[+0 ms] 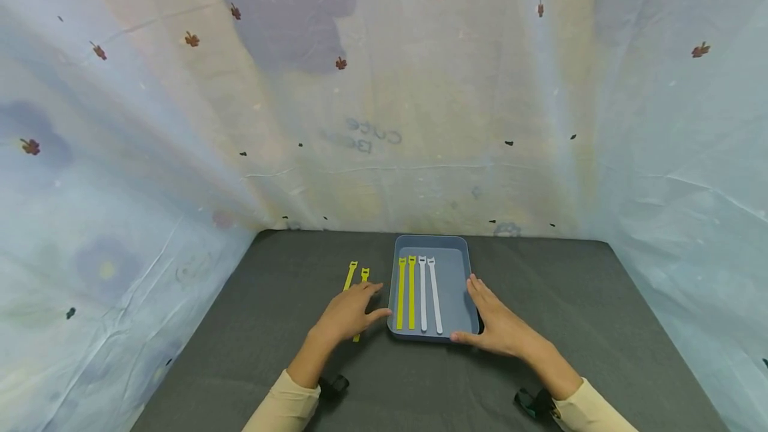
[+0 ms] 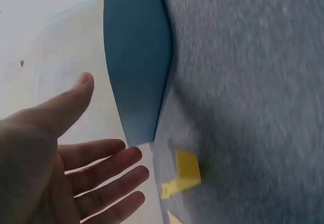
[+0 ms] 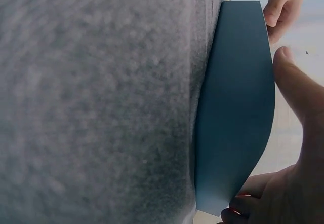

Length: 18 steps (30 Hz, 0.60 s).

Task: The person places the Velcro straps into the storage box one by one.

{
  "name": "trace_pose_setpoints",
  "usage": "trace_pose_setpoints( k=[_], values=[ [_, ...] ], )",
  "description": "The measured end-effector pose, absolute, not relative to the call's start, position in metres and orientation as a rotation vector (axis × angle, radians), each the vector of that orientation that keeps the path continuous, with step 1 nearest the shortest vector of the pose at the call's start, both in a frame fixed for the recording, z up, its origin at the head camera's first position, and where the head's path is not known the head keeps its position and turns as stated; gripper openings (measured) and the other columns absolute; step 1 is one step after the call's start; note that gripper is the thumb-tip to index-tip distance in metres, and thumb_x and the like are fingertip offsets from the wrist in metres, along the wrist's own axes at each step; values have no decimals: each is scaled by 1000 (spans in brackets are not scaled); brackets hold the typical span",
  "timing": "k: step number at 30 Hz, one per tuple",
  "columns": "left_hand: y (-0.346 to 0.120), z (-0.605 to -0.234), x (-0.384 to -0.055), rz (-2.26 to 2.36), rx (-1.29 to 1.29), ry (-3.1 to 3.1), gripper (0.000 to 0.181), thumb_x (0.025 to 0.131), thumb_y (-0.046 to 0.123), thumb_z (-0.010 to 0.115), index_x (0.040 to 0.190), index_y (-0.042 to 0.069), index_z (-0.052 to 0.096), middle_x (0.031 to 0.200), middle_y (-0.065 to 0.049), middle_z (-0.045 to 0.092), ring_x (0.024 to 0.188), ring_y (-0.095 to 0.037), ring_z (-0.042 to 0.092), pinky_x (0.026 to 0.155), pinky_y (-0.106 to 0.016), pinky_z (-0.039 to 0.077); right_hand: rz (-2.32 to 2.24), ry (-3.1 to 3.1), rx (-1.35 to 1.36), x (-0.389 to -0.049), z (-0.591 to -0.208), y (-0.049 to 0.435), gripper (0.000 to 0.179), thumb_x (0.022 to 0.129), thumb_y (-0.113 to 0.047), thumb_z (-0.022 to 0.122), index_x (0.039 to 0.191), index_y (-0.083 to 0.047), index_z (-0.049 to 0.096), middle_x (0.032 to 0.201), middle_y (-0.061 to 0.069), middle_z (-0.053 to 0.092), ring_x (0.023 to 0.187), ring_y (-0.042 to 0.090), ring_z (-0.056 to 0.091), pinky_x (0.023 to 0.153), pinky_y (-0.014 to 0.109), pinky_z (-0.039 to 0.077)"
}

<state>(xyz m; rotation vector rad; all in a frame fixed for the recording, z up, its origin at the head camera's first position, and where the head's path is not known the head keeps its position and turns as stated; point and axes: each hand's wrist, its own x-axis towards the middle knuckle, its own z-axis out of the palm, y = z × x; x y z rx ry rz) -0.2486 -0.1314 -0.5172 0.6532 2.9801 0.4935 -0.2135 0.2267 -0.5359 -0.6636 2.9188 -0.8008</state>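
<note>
A blue-grey tray (image 1: 456, 292) holds two yellow cable ties (image 1: 401, 293) and two white cable ties (image 1: 423, 295), lying side by side lengthwise with their slotted heads at the far end. My right hand (image 1: 501, 327) rests at the tray's near right corner, fingers along the right side and thumb by the front rim. Just left of the tray, my left hand (image 1: 348, 312) hovers with spread, relaxed fingers and nothing in them. Beneath it lie two more yellow cable ties (image 1: 351, 275), partly hidden by the hand; one yellow tie (image 2: 187, 169) also shows beyond the fingertips in the left wrist view.
Dark grey cloth (image 1: 564, 299) covers the table under the tray. A pale patterned curtain (image 1: 420, 185) hangs behind the table's far edge and along both sides. Dark wrist straps (image 1: 534, 404) sit near the cream sleeves (image 1: 285, 405).
</note>
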Motion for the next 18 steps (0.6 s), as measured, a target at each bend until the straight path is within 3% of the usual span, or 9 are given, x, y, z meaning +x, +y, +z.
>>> trace_pose_setpoints(
  k=[8, 18],
  values=[
    [-146, -517, -259, 586, 510, 3016, 58, 101, 51, 74, 142, 10, 69, 133, -10, 72, 122, -33, 68, 97, -55, 60, -806, 2933, -661, -212, -539, 226, 129, 87, -75, 75, 168, 8, 18, 177, 26, 12, 163, 47, 17, 126, 66, 30],
    [-156, -522, -272, 776, 399, 2893, 54, 101, 39, 77, 141, 4, 67, 129, -11, 70, 115, -29, 69, 96, -53, 59, -803, 2930, -679, -211, -538, 224, 127, 89, -71, 76, 167, 10, 16, 176, 29, 11, 162, 50, 16, 125, 68, 30]
  ],
)
